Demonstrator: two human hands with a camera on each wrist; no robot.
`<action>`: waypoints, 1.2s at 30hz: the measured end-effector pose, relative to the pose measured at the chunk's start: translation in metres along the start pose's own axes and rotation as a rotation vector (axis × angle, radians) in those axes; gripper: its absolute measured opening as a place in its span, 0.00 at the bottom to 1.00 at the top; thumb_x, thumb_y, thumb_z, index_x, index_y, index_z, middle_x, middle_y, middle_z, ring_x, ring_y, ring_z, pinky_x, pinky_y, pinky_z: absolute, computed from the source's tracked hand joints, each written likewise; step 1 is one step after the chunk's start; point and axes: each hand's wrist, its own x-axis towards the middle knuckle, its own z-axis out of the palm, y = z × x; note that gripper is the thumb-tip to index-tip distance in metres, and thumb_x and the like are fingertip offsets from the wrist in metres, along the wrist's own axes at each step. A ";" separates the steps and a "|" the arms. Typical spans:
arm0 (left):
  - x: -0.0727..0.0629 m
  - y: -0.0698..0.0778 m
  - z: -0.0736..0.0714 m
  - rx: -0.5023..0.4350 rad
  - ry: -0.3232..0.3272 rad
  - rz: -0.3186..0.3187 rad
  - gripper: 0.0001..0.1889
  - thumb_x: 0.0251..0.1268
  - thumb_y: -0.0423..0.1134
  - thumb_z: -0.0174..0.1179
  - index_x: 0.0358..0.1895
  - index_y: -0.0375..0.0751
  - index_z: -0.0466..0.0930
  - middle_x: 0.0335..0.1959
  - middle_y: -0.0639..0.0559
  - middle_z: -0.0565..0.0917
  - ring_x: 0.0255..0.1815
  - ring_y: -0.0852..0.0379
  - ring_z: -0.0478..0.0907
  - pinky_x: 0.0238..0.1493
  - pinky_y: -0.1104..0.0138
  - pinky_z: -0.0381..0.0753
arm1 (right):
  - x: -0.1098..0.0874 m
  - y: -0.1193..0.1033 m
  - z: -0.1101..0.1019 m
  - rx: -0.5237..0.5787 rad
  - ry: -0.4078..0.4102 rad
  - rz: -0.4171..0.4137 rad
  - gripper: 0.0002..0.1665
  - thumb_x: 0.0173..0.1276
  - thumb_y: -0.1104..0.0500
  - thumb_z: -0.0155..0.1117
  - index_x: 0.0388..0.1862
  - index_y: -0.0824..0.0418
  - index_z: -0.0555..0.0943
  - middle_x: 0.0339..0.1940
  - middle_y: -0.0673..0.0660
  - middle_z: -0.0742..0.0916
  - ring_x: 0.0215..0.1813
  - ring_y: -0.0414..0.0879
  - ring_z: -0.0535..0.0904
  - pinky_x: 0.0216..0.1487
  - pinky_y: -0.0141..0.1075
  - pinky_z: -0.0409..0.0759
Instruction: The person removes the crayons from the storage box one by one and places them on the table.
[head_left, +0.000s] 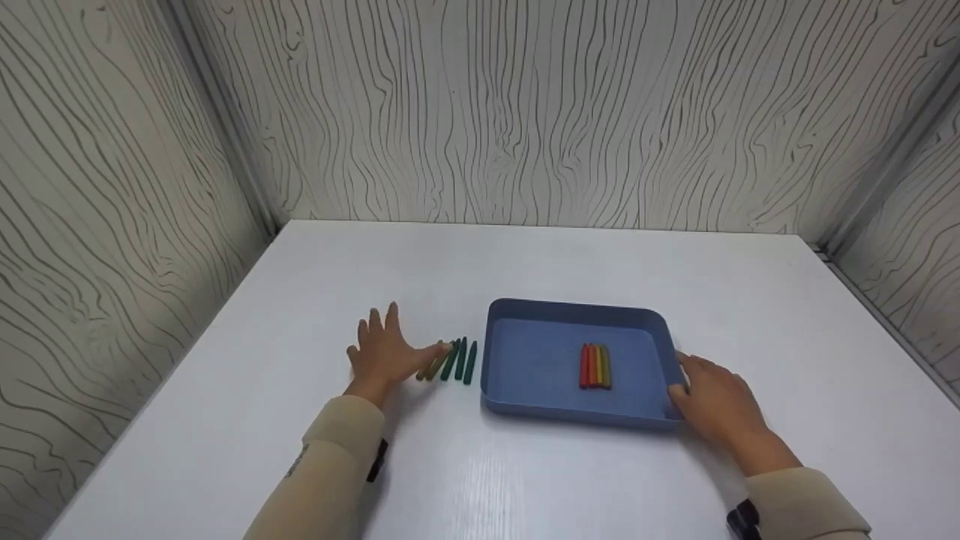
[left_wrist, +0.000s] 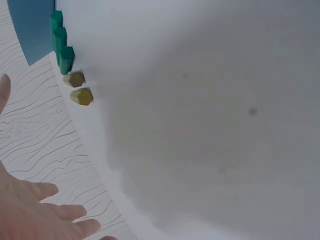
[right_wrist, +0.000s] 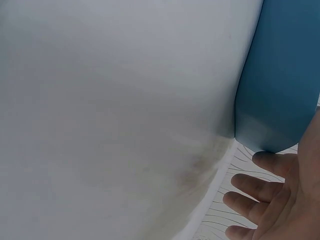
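Observation:
A blue rectangular tray sits on the white table, with several red, orange and yellowish crayons side by side inside it. My right hand holds the tray's right wall, thumb at the rim and index finger against the outside; in the right wrist view the other fingers extend free. Left of the tray lie three green crayons and two yellow-brown ones. Spread wide, my left hand is beside them, its thumb reaching over the row. Whether the thumb touches a crayon I cannot tell.
The white table extends around the tray on all sides. Wood-grain-patterned panels stand behind it and at both sides, joined by grey corner strips. A dark band is on my right wrist.

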 end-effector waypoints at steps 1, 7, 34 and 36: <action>0.000 0.001 -0.001 0.003 -0.001 -0.003 0.60 0.45 0.72 0.61 0.75 0.37 0.48 0.73 0.30 0.49 0.72 0.32 0.44 0.61 0.34 0.50 | 0.000 0.000 0.000 0.000 -0.001 0.000 0.30 0.66 0.59 0.52 0.64 0.75 0.67 0.59 0.76 0.73 0.61 0.72 0.66 0.58 0.63 0.60; -0.001 0.012 -0.003 0.002 0.022 -0.009 0.62 0.42 0.73 0.63 0.75 0.39 0.47 0.74 0.31 0.45 0.73 0.32 0.40 0.61 0.34 0.47 | -0.001 0.001 -0.001 0.001 -0.012 0.001 0.30 0.67 0.58 0.51 0.64 0.75 0.67 0.60 0.76 0.73 0.61 0.73 0.65 0.59 0.64 0.59; -0.006 0.098 0.029 0.033 0.061 0.198 0.57 0.45 0.70 0.64 0.75 0.42 0.51 0.74 0.36 0.50 0.74 0.38 0.45 0.67 0.44 0.48 | -0.002 0.001 -0.001 0.007 -0.014 0.008 0.31 0.68 0.58 0.51 0.65 0.75 0.66 0.60 0.77 0.72 0.61 0.73 0.65 0.60 0.64 0.58; -0.008 0.105 0.032 0.037 0.057 0.213 0.57 0.45 0.69 0.65 0.75 0.42 0.52 0.74 0.36 0.51 0.74 0.38 0.45 0.67 0.44 0.48 | -0.001 0.001 0.000 -0.002 -0.009 0.008 0.30 0.68 0.58 0.51 0.65 0.75 0.66 0.60 0.77 0.72 0.61 0.73 0.65 0.59 0.64 0.58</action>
